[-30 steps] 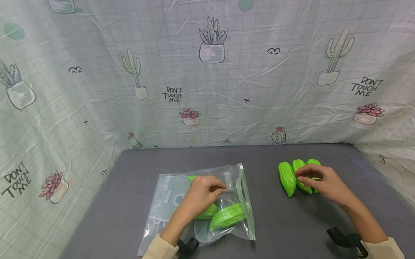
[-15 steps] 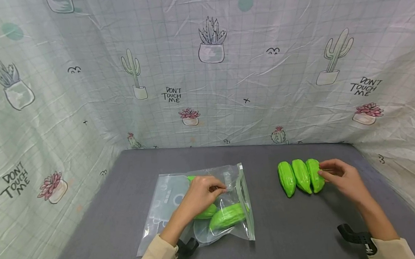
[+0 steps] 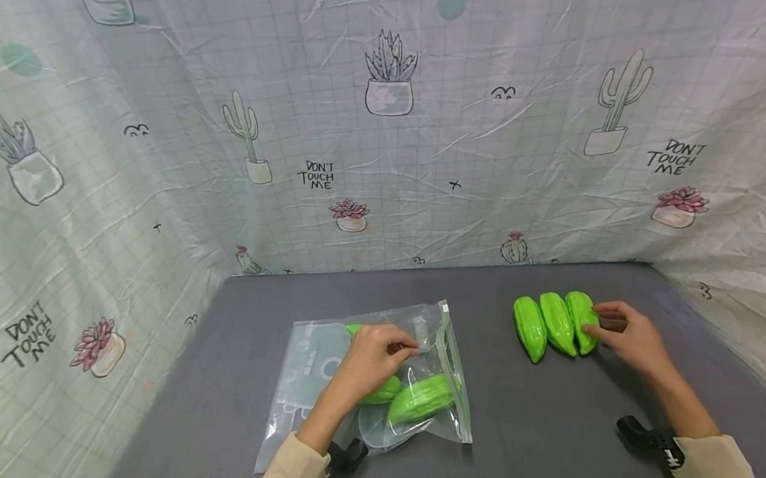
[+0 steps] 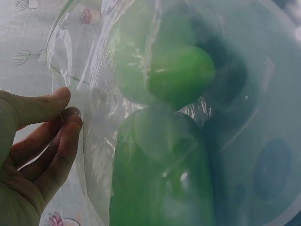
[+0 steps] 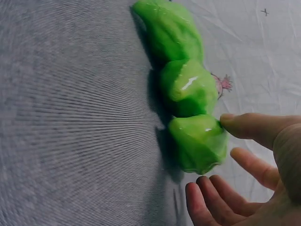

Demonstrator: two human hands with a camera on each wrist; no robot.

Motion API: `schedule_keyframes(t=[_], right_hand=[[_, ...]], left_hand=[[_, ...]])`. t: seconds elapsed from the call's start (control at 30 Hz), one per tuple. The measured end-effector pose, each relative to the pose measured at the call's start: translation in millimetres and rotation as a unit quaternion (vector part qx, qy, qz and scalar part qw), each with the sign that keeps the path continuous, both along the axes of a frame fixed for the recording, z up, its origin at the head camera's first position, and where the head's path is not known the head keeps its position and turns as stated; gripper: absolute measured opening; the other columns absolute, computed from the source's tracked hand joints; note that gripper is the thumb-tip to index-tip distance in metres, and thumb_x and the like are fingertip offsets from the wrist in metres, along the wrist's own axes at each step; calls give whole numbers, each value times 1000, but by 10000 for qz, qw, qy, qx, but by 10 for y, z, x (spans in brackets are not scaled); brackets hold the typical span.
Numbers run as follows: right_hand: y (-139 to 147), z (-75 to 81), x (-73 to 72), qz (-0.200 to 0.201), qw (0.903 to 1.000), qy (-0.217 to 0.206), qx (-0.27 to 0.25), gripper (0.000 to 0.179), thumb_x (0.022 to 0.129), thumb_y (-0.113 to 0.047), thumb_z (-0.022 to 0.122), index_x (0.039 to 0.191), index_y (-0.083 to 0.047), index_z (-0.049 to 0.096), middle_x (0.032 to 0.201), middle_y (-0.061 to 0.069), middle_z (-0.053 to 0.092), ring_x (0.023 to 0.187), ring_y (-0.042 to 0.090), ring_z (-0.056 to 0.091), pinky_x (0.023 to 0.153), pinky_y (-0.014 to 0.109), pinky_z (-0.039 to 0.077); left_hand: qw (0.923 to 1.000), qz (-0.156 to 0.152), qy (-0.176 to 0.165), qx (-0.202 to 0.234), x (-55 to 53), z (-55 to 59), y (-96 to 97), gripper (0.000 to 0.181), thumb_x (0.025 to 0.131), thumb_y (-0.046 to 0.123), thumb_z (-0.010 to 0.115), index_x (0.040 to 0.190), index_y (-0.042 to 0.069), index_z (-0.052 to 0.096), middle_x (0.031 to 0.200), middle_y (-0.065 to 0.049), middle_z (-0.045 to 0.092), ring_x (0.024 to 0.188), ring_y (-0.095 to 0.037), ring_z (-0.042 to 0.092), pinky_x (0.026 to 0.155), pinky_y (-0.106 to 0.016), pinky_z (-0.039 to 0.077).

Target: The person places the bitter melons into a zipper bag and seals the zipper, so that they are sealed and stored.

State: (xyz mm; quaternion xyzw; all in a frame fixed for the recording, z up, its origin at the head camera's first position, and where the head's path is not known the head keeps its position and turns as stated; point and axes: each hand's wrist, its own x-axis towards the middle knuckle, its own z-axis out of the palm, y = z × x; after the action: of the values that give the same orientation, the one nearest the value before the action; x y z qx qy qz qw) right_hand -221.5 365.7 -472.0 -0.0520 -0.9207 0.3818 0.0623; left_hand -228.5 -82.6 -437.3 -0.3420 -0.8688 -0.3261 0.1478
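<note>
Gourds [image 3: 557, 323], three of them, lie side by side on the right of the worktop [image 3: 506, 424], their pointed ends towards me. More green gourds sit inside the clear plastic bag [image 3: 311, 357] to the left; one lies at the near right of it, just inside the zip strip [image 3: 463, 413], but my own arm covers too much for me to count the rest.

I judge the step in hand to be taking hold of the rightmost gourd [image 3: 579, 313]. My right hand [image 3: 634, 335] is beside it, thumb reaching its edge and appearing to touch, fingers spread apart and short of its skin, so I don't have a grip on it. Meanwhile my left hand [image 3: 375, 360] is pinched together on the bag's upper film, near the mouth, which faces right towards the row.

As I see it, the next move calls for bringing my right fingers in against the outer side of that gourd, so that it sits firmly between them and the thumb. It looks smooth and glossy, so a light pinch could slip, and a sideways push could nudge the middle one touching it. Keeping my left pinch steady seems wise too, since such thin film would probably sag.
</note>
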Motion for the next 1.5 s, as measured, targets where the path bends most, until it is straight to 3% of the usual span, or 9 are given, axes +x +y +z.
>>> schedule_keyframes(t=[0.23, 0.37, 0.5, 0.8, 1.0, 1.2, 1.33, 1.43, 1.5], right_hand=[[-5, 15, 18, 98, 9990, -234, -356, 71, 102, -38, 65, 150, 8, 38, 145, 41, 46, 122, 52, 58, 73, 26, 60], [-6, 41, 6, 129, 9980, -451, -417, 76, 102, -39, 65, 153, 8, 32, 144, 43, 46, 103, 30, 68, 72, 25, 60], [-13, 48, -16, 115, 9974, -570, -419, 81, 100, -39, 68, 154, 8, 30, 142, 45, 47, 89, 10, 68, 70, 26, 60], [7, 70, 3, 160, 9974, -418, -556, 78, 102, -36, 66, 155, 8, 29, 142, 43, 47, 82, -7, 57, 70, 27, 59], [-7, 180, 24, 211, 9969, -132, -742, 77, 103, -36, 65, 156, 7, 29, 143, 44, 45, 81, -17, 52, 71, 28, 60], [-97, 328, 60, 357, 9958, -126, -831, 79, 102, -42, 64, 158, 3, 29, 146, 40, 46, 86, -22, 49, 76, 29, 60], [-189, 419, 80, 518, 9957, -167, -747, 78, 102, -45, 64, 158, -2, 32, 149, 36, 46, 97, -14, 53, 80, 30, 60], [-260, 465, 103, 725, 9951, -122, -663, 73, 103, -41, 64, 157, -3, 34, 151, 36, 45, 116, 17, 62, 85, 38, 60], [-313, 488, 121, 862, 9943, -82, -621, 70, 103, -38, 64, 157, -3, 35, 152, 36, 44, 127, 41, 57, 90, 46, 58]], left_hand=[[10000, -27, 32, -13, -9, -2, 7, 4, 88, 13, 82, 91, 12, 83, 82, 1, 78, 67, -4, 65, 63, -13, 50], [10000, -21, 26, -6, -13, -7, 6, 4, 88, 14, 82, 91, 12, 83, 82, 2, 78, 67, -3, 64, 63, -13, 50], [10000, -7, 1, -15, -7, -12, 0, 4, 87, 14, 82, 91, 12, 83, 81, 2, 77, 67, -2, 63, 63, -13, 50], [10000, -31, -60, -6, -6, -21, 3, 5, 88, 13, 82, 92, 11, 83, 82, 1, 77, 68, -3, 64, 64, -14, 50], [10000, -41, -18, 0, -15, -28, 3, 4, 88, 13, 82, 91, 12, 83, 82, 2, 77, 67, -2, 63, 63, -13, 50], [10000, -24, -36, -3, -10, -25, 1, 3, 88, 13, 82, 91, 12, 83, 82, 1, 78, 67, -2, 63, 63, -13, 49], [10000, -7, -34, -19, -8, -21, 2, 3, 88, 13, 81, 91, 13, 83, 83, 2, 78, 67, -1, 62, 63, -13, 49], [10000, -12, -35, -16, -9, -19, 2, 3, 88, 13, 82, 91, 13, 83, 83, 2, 78, 67, -1, 62, 63, -13, 49], [10000, -17, -29, -8, -9, -17, 1, 3, 88, 13, 82, 91, 13, 83, 83, 2, 78, 67, -1, 62, 63, -13, 49]])
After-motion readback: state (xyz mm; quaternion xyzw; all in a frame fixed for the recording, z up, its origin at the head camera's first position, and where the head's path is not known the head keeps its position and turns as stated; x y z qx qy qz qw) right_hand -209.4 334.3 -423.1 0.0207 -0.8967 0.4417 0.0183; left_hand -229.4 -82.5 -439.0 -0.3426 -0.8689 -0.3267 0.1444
